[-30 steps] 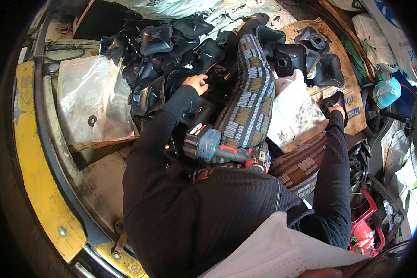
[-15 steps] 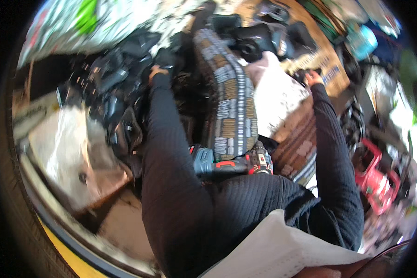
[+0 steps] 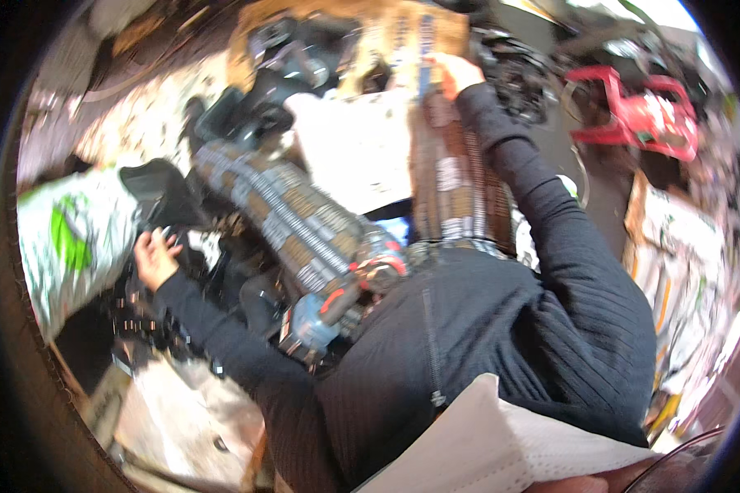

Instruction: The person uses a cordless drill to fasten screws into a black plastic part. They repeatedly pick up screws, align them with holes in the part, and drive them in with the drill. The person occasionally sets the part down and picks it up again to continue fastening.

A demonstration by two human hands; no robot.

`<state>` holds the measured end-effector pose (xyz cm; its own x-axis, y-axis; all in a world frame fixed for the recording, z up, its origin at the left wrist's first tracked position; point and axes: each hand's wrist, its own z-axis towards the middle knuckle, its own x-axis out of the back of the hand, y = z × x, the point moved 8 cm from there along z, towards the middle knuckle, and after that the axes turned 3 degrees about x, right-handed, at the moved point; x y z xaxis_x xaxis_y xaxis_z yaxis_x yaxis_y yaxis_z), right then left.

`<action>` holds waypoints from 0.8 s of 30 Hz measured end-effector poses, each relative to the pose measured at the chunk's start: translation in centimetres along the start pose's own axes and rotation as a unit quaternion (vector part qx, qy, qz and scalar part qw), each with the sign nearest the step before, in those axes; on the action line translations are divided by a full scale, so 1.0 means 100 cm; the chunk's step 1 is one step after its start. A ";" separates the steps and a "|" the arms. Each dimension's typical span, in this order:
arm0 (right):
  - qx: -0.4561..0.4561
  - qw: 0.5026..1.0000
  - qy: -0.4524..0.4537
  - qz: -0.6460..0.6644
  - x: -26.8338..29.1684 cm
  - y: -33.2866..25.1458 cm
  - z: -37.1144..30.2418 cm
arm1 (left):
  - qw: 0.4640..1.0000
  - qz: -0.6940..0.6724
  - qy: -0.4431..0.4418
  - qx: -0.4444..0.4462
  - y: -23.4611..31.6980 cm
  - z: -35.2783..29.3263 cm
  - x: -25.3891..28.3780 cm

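Observation:
My left hand point(image 3: 155, 260) is over the heap of black plastic parts point(image 3: 144, 316) on the left, fingers spread and holding nothing. Just beyond its fingertips is a larger dark piece point(image 3: 164, 189); I cannot tell whether they touch. At the far middle, my right hand point(image 3: 456, 76) reaches over the printed brown cardboard point(image 3: 399, 33), fingers stretched out and blurred, with nothing visible in them. A small black part point(image 3: 376, 78) lies on the cardboard left of it. A blue-grey and red cordless drill point(image 3: 316, 316) rests by my lap.
Patterned fabric point(image 3: 279, 209) covers my legs, with a white cloth point(image 3: 353, 144) between them. Several black parts point(image 3: 263, 103) lie beyond. A red plastic stool-like frame point(image 3: 637, 111) is at far right, a white and green sack point(image 3: 78, 222) at left. Near left lies a pale sack point(image 3: 185, 419).
The view has swung to the right. My left hand has come away from the black piece and its fingers have spread. My right hand has moved off the small black part, which stays on the cardboard.

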<state>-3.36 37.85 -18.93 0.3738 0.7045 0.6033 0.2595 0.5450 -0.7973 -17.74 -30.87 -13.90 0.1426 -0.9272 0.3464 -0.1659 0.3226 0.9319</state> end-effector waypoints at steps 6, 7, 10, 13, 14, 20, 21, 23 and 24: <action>-0.079 0.977 0.187 0.069 0.105 0.018 -0.109 | 0.885 0.179 -0.214 -0.373 0.175 -0.123 -0.201; -0.103 0.974 0.203 -0.002 0.125 0.027 -0.116 | 0.873 0.181 -0.250 -0.377 0.175 -0.141 -0.235; -0.143 0.943 0.293 -0.069 0.180 0.060 -0.133 | 0.807 0.219 -0.317 -0.447 0.160 -0.192 -0.310; -0.175 0.916 0.311 -0.182 0.223 0.092 -0.137 | 0.777 0.324 -0.338 -0.421 0.120 -0.210 -0.344; -0.185 0.910 0.316 -0.194 0.232 0.102 -0.137 | 0.779 0.350 -0.344 -0.391 0.108 -0.208 -0.346; -0.283 0.895 0.277 -0.206 0.252 0.160 -0.127 | 0.765 0.398 -0.360 -0.355 0.081 -0.208 -0.337; -0.290 0.900 0.258 -0.198 0.249 0.171 -0.122 | 0.768 0.390 -0.361 -0.358 0.080 -0.213 -0.338; -0.288 0.902 0.263 -0.186 0.250 0.192 -0.114 | 0.777 0.385 -0.356 -0.350 0.078 -0.219 -0.342; -0.263 0.911 0.253 -0.190 0.248 0.199 -0.107 | 0.775 0.400 -0.350 -0.343 0.077 -0.220 -0.341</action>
<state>20.61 61.33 -20.10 0.4962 0.1376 0.8573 0.7969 0.3197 -0.5125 -2.46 7.45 -16.18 -0.3411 -0.1769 0.9232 0.6636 0.6504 0.3697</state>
